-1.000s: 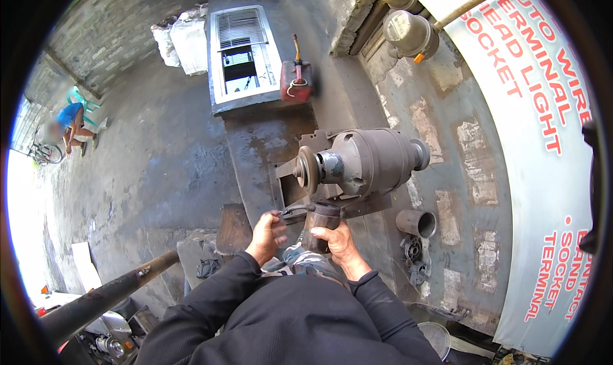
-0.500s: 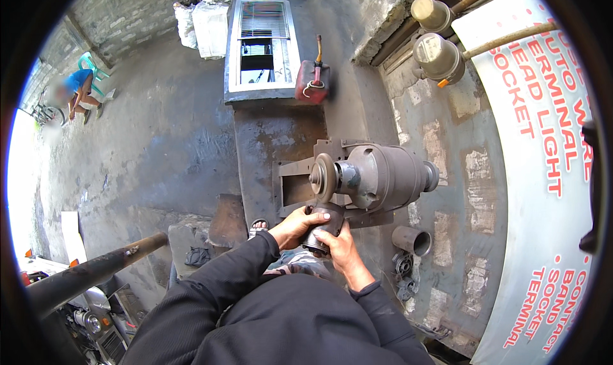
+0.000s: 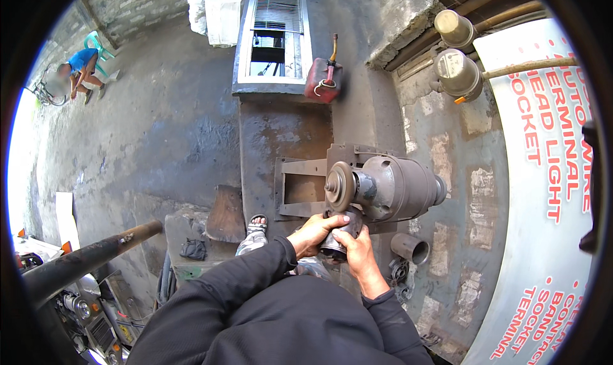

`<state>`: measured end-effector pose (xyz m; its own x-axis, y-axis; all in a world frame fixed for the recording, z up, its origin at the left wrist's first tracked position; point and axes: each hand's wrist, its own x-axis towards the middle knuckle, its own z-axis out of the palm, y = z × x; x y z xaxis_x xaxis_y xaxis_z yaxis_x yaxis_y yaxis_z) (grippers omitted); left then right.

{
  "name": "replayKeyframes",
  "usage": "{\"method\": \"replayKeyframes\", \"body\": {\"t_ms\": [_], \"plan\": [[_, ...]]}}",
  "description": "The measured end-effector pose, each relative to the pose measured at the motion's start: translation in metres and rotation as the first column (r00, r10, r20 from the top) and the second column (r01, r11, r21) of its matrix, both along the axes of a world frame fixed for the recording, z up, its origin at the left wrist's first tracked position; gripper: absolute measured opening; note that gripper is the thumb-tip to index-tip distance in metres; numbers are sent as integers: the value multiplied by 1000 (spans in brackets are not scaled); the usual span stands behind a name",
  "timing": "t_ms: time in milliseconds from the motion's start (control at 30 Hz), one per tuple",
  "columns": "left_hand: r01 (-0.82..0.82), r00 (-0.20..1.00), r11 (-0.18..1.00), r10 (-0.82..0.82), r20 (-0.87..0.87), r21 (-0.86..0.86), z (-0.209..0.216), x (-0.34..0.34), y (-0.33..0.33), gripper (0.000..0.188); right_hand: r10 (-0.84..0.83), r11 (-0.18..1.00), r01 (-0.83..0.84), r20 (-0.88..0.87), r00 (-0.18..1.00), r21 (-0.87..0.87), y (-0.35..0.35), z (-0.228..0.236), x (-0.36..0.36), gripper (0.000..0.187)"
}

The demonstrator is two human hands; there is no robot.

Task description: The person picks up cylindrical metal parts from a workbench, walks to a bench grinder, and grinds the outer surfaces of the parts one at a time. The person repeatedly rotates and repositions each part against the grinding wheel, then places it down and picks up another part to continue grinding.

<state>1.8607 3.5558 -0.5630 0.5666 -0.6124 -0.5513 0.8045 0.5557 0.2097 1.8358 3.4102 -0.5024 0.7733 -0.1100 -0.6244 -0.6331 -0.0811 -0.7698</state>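
My left hand (image 3: 314,236) and my right hand (image 3: 363,256) close round a dark grey cylindrical metal housing (image 3: 342,238) from either side. Both thumbs press along its near face. The housing's upper end sits right at the lower rim of a round grinding or buffing wheel (image 3: 341,187); I cannot tell whether they touch. That wheel is mounted on the left end of a large grey electric motor (image 3: 405,187), whose body lies just beyond my right hand. Beneath, a dusty metal frame (image 3: 304,167) carries the motor. Fingers behind the housing are hidden.
A hollow metal cylinder (image 3: 410,249) and small metal parts lie right of my right hand. A thick pipe (image 3: 96,258) juts in at left. Ahead, a red jerrycan (image 3: 323,81) stands beside a white-framed window (image 3: 271,39). Far left, a person (image 3: 83,71) in blue bends near a green chair.
The whole view has shifted, so the motor and my hands appear a little farther right and lower. My grip on the housing looks the same, still by the wheel.
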Motion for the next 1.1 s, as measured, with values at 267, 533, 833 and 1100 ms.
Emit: {"method": "replayKeyframes", "body": {"t_ms": [267, 533, 833, 1100], "plan": [[-70, 993, 984, 54, -102, -162, -28, -12, -14, 55, 202, 900, -233, -120, 972, -368, 5, 14, 16, 86], [-82, 990, 966, 50, -134, -245, -42, -24, -10, 57, 269, 788, -360, -247, 931, -500, 11, 1, 13, 103], [-10, 1000, 990, 8, 15, 138, 19, -1, -3, 53, -54, 993, 54, -1, 999, 101, -6, 4, -7, 57], [22, 995, 978, -1, -101, 207, 23, 4, 0, 49, -18, 973, 64, -203, 979, 222, -6, 8, 0, 51]]}}
